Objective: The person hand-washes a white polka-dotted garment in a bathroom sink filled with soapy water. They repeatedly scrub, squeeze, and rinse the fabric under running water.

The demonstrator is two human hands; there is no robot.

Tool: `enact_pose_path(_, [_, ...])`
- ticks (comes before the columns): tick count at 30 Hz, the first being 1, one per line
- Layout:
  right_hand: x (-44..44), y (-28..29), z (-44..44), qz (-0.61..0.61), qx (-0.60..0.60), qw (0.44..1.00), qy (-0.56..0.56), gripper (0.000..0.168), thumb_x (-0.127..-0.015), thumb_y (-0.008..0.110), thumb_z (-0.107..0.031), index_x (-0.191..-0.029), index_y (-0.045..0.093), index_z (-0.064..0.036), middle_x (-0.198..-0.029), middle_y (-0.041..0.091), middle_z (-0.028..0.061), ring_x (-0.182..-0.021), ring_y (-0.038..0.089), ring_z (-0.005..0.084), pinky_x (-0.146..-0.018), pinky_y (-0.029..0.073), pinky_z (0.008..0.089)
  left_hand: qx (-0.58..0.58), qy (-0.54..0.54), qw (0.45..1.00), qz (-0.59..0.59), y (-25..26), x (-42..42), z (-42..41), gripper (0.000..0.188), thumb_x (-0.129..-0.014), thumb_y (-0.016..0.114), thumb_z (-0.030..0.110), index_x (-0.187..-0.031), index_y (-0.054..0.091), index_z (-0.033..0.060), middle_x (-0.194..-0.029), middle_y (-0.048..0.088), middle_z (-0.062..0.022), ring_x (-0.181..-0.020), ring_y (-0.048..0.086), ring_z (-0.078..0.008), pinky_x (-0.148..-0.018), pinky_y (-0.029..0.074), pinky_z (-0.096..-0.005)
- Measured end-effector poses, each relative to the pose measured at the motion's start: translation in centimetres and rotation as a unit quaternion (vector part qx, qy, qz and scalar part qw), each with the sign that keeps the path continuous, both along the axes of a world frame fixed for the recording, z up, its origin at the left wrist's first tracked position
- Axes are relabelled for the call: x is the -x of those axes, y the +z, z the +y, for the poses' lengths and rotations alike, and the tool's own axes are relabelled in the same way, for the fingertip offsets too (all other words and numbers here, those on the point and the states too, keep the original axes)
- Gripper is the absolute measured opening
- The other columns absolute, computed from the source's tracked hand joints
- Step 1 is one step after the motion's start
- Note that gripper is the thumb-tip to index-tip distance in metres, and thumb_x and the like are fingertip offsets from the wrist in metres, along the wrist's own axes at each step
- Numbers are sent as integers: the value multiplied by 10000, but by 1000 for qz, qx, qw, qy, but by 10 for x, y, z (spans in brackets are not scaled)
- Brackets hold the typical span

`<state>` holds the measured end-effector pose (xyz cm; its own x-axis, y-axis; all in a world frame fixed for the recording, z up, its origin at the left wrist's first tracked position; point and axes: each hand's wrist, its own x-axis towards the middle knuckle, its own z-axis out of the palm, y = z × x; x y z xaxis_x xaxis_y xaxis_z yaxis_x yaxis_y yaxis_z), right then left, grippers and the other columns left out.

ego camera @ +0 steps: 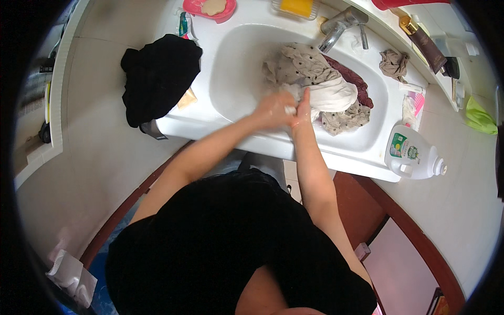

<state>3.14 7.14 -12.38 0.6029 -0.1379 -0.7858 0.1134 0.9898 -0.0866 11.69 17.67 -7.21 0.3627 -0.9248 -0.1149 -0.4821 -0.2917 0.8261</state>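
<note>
Over a white sink basin point(240, 59), my left hand point(275, 110) is blurred, its fingers closed around part of a white cloth point(332, 95). My right hand point(302, 109) meets it, holding the same wet cloth; a small white bit shows between the hands. The cloth's wider part lies to the right, on a beige dotted garment point(311, 63). More dotted fabric point(346, 118) is bunched below it. A dark red garment point(350, 76) lies along the basin's back right side. Parts of the fingers are hidden by blur and cloth.
Behind the basin is a metal faucet point(340, 25). A black garment point(159, 78) hangs over the left edge, near a toothpaste tube point(184, 25) and a pink soap dish point(224, 15). At right are a crumpled brown cloth point(393, 65) and a translucent plastic jug point(413, 153).
</note>
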Motion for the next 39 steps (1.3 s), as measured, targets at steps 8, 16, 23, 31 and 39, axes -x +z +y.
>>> enact_pose_path(8, [16,-65,5,-136,215,967,0,374,-931,508,-282,-1188,554,-15,-1083,627,146,-1021,602,292,-896,498,438,5,131,990,-59,11,7,-15,218,-630,689,215,-811,626,111,-828,613,-73,-768,598,-299,-656,487,-439])
enact_pose_path(16, [12,-17,4,-295,40,954,35,325,-946,476,-321,-1138,588,-85,-962,631,63,-944,603,204,-860,499,351,215,43,971,-99,-4,26,-16,226,-728,683,321,-664,624,112,-689,592,-119,-691,591,-326,-651,462,-455])
enact_pose_path(23, [-16,22,24,5,93,996,5,388,-945,480,-403,-1199,551,-120,-1191,579,76,-1065,567,183,-883,478,323,24,197,972,-123,-25,-5,-34,160,-761,625,258,-652,645,143,-744,640,-96,-765,611,-310,-666,484,-433])
enact_pose_path(31, [-14,40,22,-80,55,995,-13,393,-951,528,-322,-1245,503,-63,-1128,609,100,-1076,572,230,-955,459,384,24,239,968,-79,-45,-40,-28,243,-821,639,321,-718,633,100,-666,615,-122,-651,611,-333,-634,480,-432])
enact_pose_path(39, [4,-63,2,59,45,993,-93,267,-963,503,-185,-1169,527,-16,-1158,586,137,-1077,566,277,-969,465,421,-168,79,957,-224,-62,-81,12,434,-796,666,407,-1128,608,133,-956,668,-138,-934,637,-316,-809,508,-425])
